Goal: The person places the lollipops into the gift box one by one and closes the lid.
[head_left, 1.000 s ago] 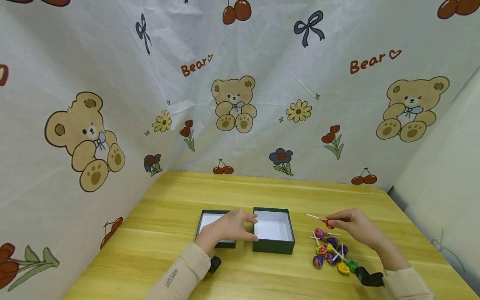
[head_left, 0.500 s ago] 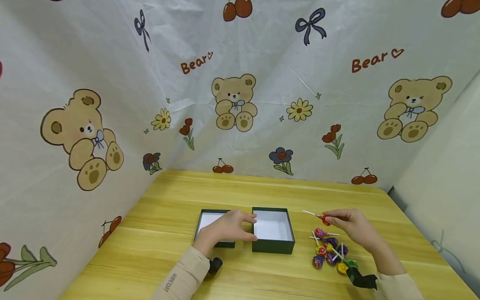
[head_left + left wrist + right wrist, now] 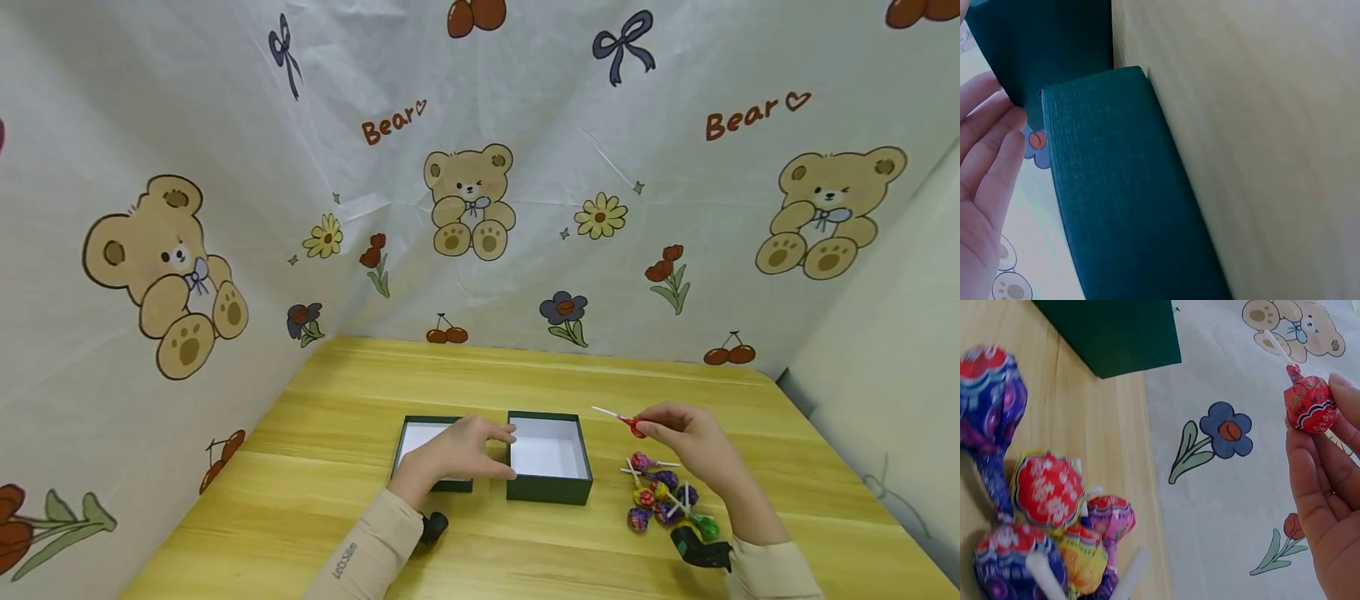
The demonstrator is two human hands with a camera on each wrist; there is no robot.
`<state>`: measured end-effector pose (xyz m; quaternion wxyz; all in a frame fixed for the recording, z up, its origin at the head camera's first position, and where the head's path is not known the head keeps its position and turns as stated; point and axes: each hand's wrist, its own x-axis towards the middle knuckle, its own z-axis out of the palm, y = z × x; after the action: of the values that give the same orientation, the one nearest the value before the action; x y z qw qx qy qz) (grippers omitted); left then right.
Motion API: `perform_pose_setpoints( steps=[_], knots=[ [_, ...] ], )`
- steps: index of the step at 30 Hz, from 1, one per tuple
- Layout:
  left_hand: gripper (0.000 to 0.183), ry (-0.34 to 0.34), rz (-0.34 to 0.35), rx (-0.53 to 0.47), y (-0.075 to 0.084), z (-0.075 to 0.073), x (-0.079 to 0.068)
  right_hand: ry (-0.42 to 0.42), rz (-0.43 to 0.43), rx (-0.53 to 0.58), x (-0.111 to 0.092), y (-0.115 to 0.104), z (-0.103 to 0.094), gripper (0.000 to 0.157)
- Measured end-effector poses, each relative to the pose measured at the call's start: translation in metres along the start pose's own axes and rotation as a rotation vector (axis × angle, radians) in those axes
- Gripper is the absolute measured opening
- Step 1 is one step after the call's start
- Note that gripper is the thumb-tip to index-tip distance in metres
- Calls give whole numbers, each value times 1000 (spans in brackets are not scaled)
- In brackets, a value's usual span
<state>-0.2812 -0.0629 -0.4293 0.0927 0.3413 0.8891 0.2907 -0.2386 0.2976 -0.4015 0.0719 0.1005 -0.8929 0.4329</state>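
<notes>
My right hand [image 3: 693, 446] pinches a red-wrapped lollipop [image 3: 1311, 405] by its candy end between thumb and fingertips. Its white stick points left, toward the open dark green box [image 3: 550, 488] with a white inside. That lollipop is up off the table, right of the box. My left hand [image 3: 463, 450] reaches over the shallower green box lid [image 3: 423, 432], its thumb and fingers spread at the box's left side. In the left wrist view, the left fingers [image 3: 997, 165] are nearly straight, with fingertips right at the green wall.
Several wrapped lollipops [image 3: 643, 497], in purple, pink, yellow and green, lie in a pile right of the box. A black wrist camera [image 3: 701, 548] on the right arm overlaps the pile's near edge. A bear-printed cloth [image 3: 517, 275] hangs behind the wooden table [image 3: 360, 375].
My right hand has moved left and slightly away from me with the red lollipop, closer to the box. The left hand stays at the box's left side.
</notes>
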Motion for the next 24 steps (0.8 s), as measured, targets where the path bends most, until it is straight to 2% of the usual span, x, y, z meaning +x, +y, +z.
perform_pose_setpoints(
  steps=[16,24],
  knots=[
    [55,-1,17,-32,-3,3,1,-5,10,22,12,-17,25,19],
    [55,1,10,-52,-4,1,1,-72,-37,101,16,-22,42,19]
  ],
)
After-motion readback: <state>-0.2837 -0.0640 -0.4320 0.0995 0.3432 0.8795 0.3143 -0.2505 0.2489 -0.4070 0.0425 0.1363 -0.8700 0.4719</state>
